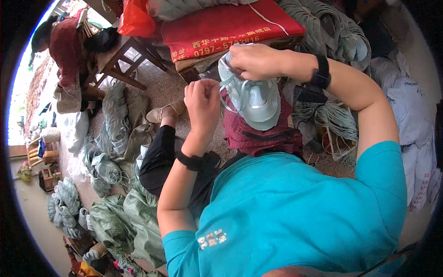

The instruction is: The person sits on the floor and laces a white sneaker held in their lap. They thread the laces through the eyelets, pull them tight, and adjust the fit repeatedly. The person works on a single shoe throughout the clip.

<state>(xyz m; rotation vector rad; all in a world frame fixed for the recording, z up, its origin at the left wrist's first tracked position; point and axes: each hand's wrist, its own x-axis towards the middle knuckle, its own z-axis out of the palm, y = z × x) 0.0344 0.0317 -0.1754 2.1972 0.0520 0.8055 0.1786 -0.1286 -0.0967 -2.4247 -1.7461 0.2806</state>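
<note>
A pale mint-green sneaker (264,111) rests on the dark red cloth (288,131) over my lap, its toe pointing toward me. My right hand (254,62) is closed at the far end of the shoe, fingers curled over the tongue and collar; exactly what they grip is hidden. Just left of the shoe, my left hand (203,99) is closed in a pinch. A light green shoelace (226,84) runs from the shoe's eyelets toward its fingertips. More lace lies in loose loops along the shoe's left side.
Ahead stands a low wooden table with a red printed cover (221,27). Bundled pale green shoe pieces (332,27) are heaped at the far right, laces (337,121) below. White sacks (408,106) line the right; green sacks (110,221) lie left. Another person (67,46) sits far left near a wooden stool (122,60).
</note>
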